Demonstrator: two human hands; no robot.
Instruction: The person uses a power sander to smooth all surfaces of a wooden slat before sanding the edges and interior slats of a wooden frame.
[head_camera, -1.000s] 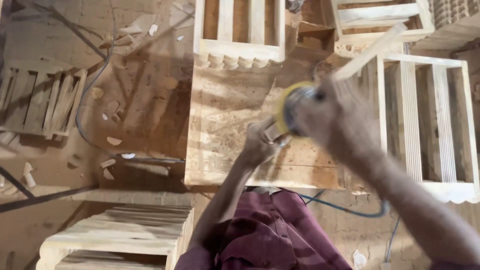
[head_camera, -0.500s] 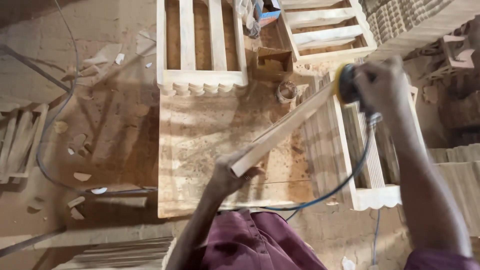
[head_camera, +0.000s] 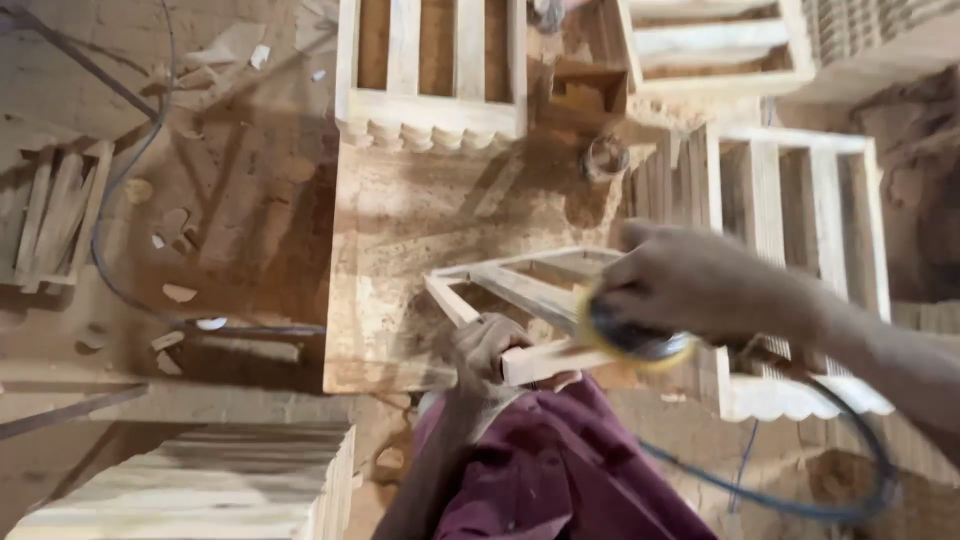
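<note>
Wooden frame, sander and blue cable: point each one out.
Wooden frame (head_camera: 520, 290), head view, on a middle slat.
Sander (head_camera: 635, 345), head view, on its round yellow-edged pad.
Blue cable (head_camera: 800, 505), head view, on the lower loop.

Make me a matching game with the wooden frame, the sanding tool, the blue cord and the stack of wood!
Things:
1. wooden frame
2. sanding tool
3. blue cord
4. stack of wood pieces

Places:
A. lower left corner
B. under the right hand
C. gripped by the left hand
D. looping at lower right

Pairs: 1-C, 2-B, 3-D, 4-A
</note>
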